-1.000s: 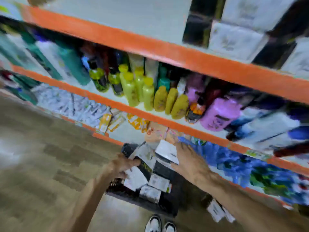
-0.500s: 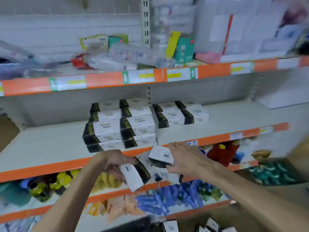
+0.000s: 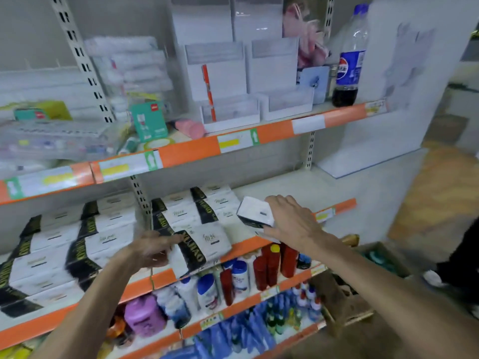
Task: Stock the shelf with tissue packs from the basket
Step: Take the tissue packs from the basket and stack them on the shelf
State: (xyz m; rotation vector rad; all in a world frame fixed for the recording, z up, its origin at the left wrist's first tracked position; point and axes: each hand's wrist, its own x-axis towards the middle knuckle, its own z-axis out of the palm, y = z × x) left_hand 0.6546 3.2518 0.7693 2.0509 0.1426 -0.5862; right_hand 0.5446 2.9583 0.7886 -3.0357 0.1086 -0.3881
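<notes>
A tissue pack (image 3: pixel 199 248) with a black band is held by the left hand (image 3: pixel 153 251). The fingers are curled about the pack's left end, though the hand is blurred and their exact lie cannot be told. The pack is tilted and overhangs the orange front edge of the shelf (image 3: pixel 337 206), just right of that hand. Whether it rests on the shelf cannot be told.

A white pack (image 3: pixel 255 212) is gripped by the right hand (image 3: pixel 293 221), with the fingers laid over its top and the thumb set beneath. It is held tilted above the shelf, just left of that hand. A further white edge is seen under the thumb, but whether it is a separate pack cannot be told.

Stacked packs (image 3: pixel 59 244) are ranged on the shelf to the left of the left hand, and more are piled beyond and between the two hands. Bare shelf is seen beyond the right hand.

Below the right hand, on the shelf underneath, red bottles (image 3: pixel 272 265) are stood. A purple bottle (image 3: pixel 145 314) is seen below the left forearm. High above the right hand, on the upper shelf, a cola bottle (image 3: pixel 350 55) is stood upright.
</notes>
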